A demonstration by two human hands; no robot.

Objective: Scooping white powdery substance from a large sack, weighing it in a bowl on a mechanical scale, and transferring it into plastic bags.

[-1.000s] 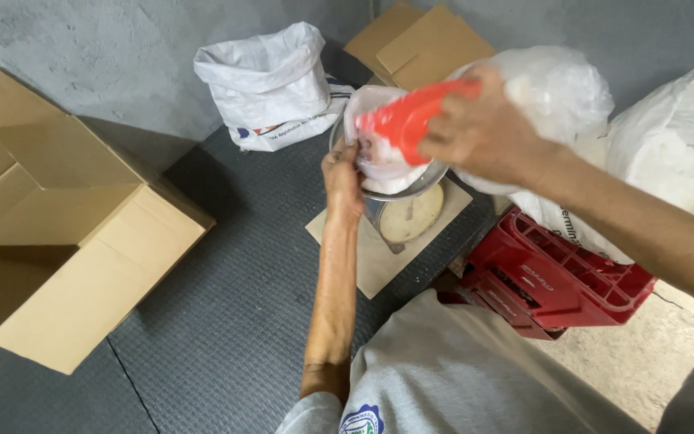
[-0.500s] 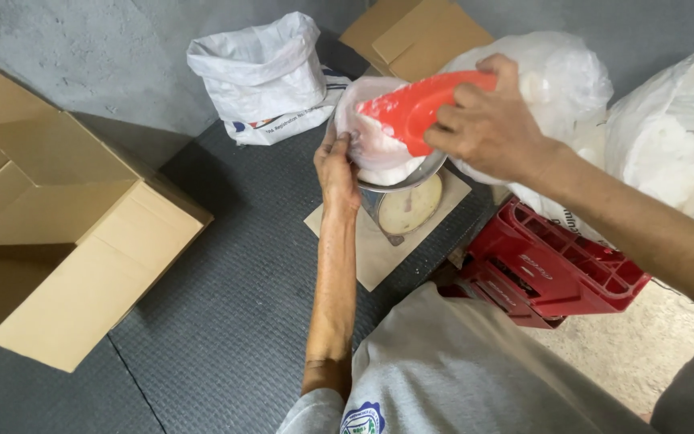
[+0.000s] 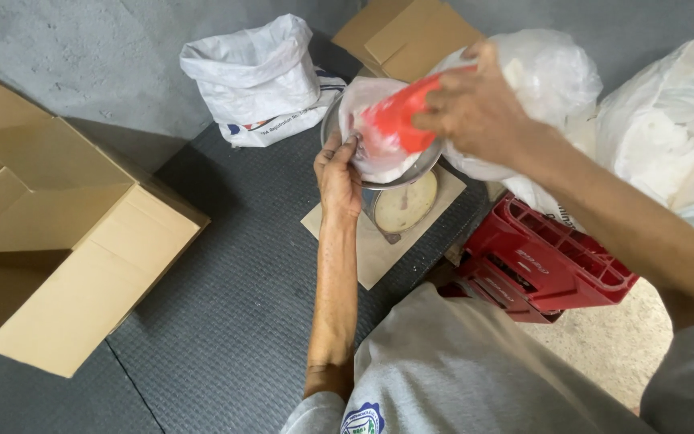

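Observation:
My left hand point(image 3: 337, 173) grips the edge of a small clear plastic bag point(image 3: 373, 157) that rests in the metal pan point(image 3: 426, 157) of a dial weighing scale point(image 3: 403, 205). My right hand point(image 3: 479, 108) holds a red scoop point(image 3: 395, 119) tipped with its mouth in the bag's opening. The bag holds something white; the contents of the scoop are hidden. The scale stands on a flat piece of cardboard point(image 3: 371, 249) on the dark ribbed mat.
An open cardboard box point(image 3: 58, 233) stands at the left. A white woven sack point(image 3: 255, 80) and folded cardboard point(image 3: 403, 36) lie at the back. Large plastic bags of white material point(image 3: 668, 128) sit at the right, above a red plastic crate point(image 3: 552, 261).
The red scoop has come down and left from above the scale into the bag's mouth. My left hand stays on the bag's edge.

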